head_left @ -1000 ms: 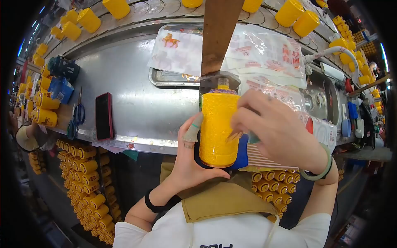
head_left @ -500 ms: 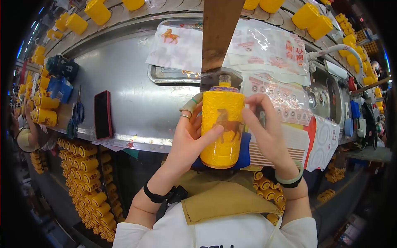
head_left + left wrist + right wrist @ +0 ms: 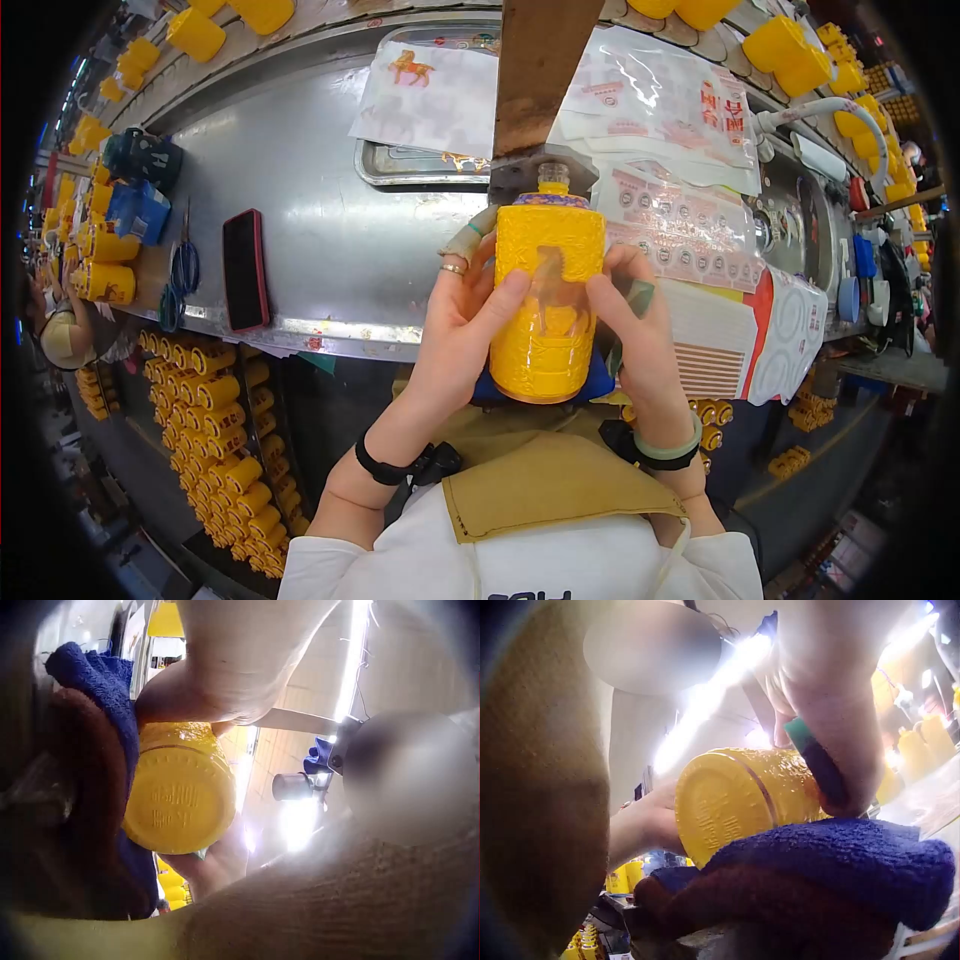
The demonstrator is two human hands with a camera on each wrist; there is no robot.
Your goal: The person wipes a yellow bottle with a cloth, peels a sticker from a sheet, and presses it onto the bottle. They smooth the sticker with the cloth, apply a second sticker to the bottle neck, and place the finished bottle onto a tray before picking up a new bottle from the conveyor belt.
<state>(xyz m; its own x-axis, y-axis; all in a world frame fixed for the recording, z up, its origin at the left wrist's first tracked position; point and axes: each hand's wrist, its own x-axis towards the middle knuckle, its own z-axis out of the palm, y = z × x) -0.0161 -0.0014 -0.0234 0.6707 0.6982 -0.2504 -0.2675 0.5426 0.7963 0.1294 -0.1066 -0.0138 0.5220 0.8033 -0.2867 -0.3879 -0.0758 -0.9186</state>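
- Left hand (image 3: 455, 335) and right hand (image 3: 642, 345) grip the yellow bottle (image 3: 540, 345) between them (thumbs flanking a brown horse (image 3: 562, 295)).
- It is above a blue cloth (image 3: 840, 862), near the table (image 3: 310, 230).

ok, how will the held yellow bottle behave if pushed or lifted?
The yellow bottle would probably roll on its side, given its rounded body. Its shiny coat may be slick, though the raised texture could help grip. The clear neck looks like glass, so possibly fragile.
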